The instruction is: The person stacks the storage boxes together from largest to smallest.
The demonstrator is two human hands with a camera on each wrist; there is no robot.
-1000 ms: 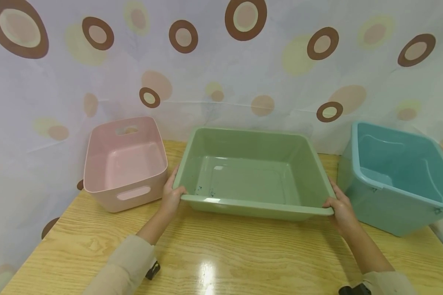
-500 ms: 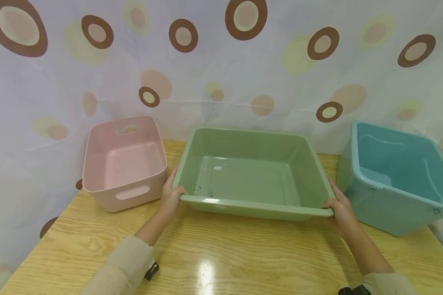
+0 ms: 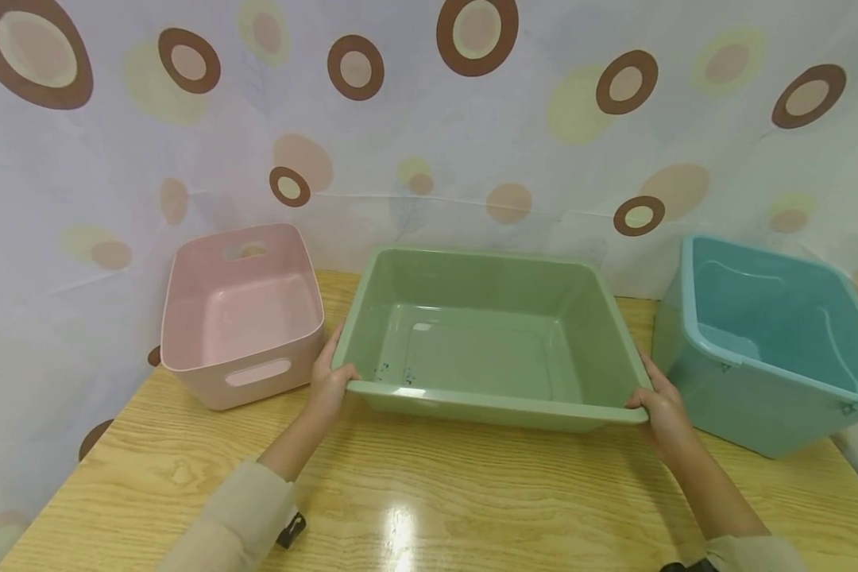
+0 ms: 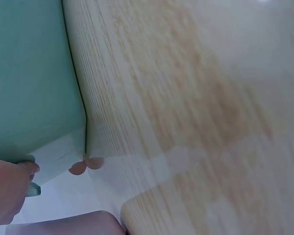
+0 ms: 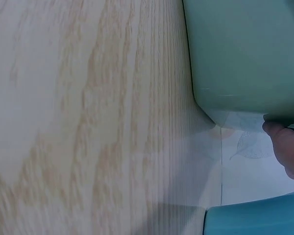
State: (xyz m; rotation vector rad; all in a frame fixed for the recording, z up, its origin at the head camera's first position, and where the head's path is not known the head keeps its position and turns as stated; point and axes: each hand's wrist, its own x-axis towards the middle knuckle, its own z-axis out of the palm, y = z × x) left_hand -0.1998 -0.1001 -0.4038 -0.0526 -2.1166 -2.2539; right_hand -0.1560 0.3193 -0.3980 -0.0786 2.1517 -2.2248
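Note:
A wide green basin [image 3: 486, 349] stands on the wooden table between two other bins, with small dark specks on the left of its floor. My left hand [image 3: 329, 387] grips its near left corner, thumb over the rim. At the near right corner my right hand [image 3: 663, 409] holds the rim the same way. The left wrist view has the basin's outer wall [image 4: 34, 78] with my left hand [image 4: 7, 191] at its edge. In the right wrist view, my right hand [image 5: 288, 149] is curled at the edge of the basin [image 5: 250, 58].
A pink basket [image 3: 257, 318] with handle slots stands close on the left, near my left hand. To the right is a deep teal bin [image 3: 743, 397], close to my right hand. Behind the wooden table [image 3: 472, 492] hangs a patterned cloth [image 3: 415, 127] with brown rings.
Hardly anything differs. The basin's near edge and both hands have shifted very slightly, and both hands keep their hold on it.

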